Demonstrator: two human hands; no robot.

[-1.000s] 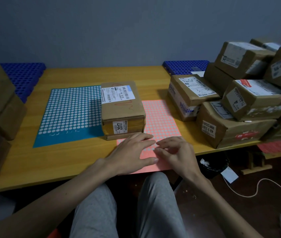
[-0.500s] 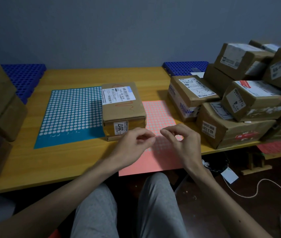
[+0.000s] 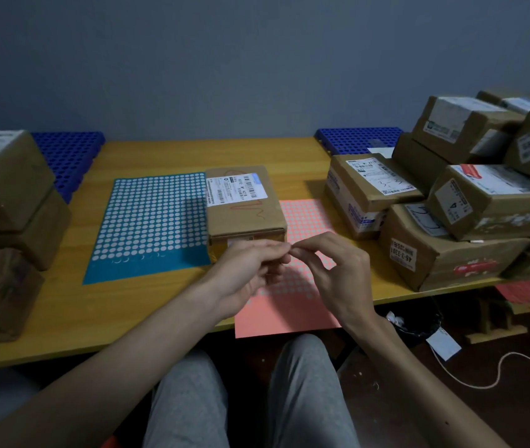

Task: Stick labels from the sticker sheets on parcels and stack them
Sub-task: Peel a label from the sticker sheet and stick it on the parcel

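**Q.** Where are the task's things placed, and how are the hands set?

**A.** The parcel [image 3: 244, 215] is laid on the table [image 3: 127, 305] between the blue sticker sheet [image 3: 153, 221] and the pink sticker sheet [image 3: 289, 315], and an edge of each appears to be covered by it. The left hand [image 3: 247, 270] and right hand [image 3: 338, 273] are held above the pink sheet, just in front of the parcel's near face. Both pinches are narrow and are closed tip to tip on what is judged to be a label. The label itself is too small to be made out.

**Q.** What could go wrong from here?

**A.** The label could be folded on itself, or left stuck to a fingertip, if it is passed carelessly between the two pinches. Its adhesive would be weakened by repeated handling. The pink sheet, whose near edge overhangs the table, could be dragged off by a wrist.

**Q.** What differs from the earlier frames?

**A.** One second ago both hands were laid on the near part of the pink sheet. Half a second ago they had been lifted, with the fingertips apart. The fingertips are now brought together. The parcel and both sheets are unmoved.
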